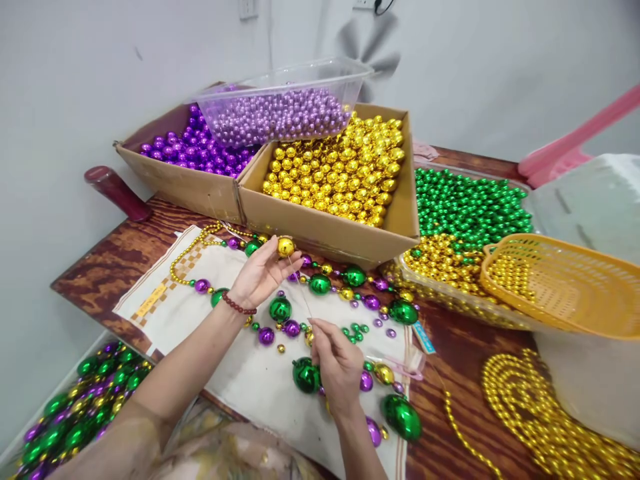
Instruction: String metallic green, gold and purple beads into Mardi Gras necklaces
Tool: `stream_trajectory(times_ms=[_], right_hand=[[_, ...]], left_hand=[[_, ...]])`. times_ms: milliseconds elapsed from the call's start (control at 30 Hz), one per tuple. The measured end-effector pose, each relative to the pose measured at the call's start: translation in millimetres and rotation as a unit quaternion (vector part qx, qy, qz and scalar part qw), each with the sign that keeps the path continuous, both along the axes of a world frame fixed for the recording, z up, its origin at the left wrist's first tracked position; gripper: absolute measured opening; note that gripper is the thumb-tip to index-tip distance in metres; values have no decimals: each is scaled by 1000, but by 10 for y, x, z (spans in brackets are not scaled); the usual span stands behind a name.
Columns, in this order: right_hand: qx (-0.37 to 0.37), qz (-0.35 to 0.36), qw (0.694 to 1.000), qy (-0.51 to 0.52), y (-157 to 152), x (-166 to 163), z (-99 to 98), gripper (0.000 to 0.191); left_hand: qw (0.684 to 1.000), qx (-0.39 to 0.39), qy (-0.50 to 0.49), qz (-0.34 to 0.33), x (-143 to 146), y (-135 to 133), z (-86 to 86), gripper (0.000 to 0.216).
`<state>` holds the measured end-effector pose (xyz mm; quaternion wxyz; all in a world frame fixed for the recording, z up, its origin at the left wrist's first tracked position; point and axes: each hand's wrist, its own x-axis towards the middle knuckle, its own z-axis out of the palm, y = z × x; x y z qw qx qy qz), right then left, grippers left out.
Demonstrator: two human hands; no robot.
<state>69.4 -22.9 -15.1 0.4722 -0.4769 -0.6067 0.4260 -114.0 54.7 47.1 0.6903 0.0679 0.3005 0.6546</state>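
A shiny gold bead (286, 247) sits between the thumb and fingers of my left hand (257, 272), which is raised over a white cloth (210, 333). From that bead a thin string (302, 288) runs down to my right hand (336, 357), pinched in its fingertips. Whether a needle is at the string's end I cannot tell. Around my hands lie strung purple, green and gold beads, with a big green bead (280, 309) between them. Another large green bead (306, 375) is beside my right hand. Loose small green beads (356, 332) rest on the cloth.
Behind stand cardboard boxes of purple beads (200, 150) and gold beads (333, 173), topped by a clear tub (285, 110). To the right are a bin of green beads (470, 207), an orange basket (570, 280) and gold bead strands (520, 393). A dark red bottle (117, 193) leans left.
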Motion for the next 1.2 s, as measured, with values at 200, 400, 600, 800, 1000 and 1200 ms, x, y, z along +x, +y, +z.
stream_trajectory(times_ms=[200,400,600,800,1000,1200], right_hand=[[-23,3,1000,9,-16,-38,-41,21],[-42,7,998,35,-5,-116,-173,21],[-62,4,997,54,44,-235,-132,20],[-81,-10,990,115,-39,-223,-102,20],[-62,-40,990,124,-241,-121,-145,19],[-39,-56,992,108,-303,-57,-172,19]], left_hand=[[998,28,47,-6,0,-18,-46,16],[995,55,87,-13,74,-102,-35,23],[984,60,149,-74,234,-328,-133,29],[952,42,278,-125,221,-355,-344,34],[807,192,432,-355,533,193,-641,9],[623,326,550,-450,1079,358,-891,21]])
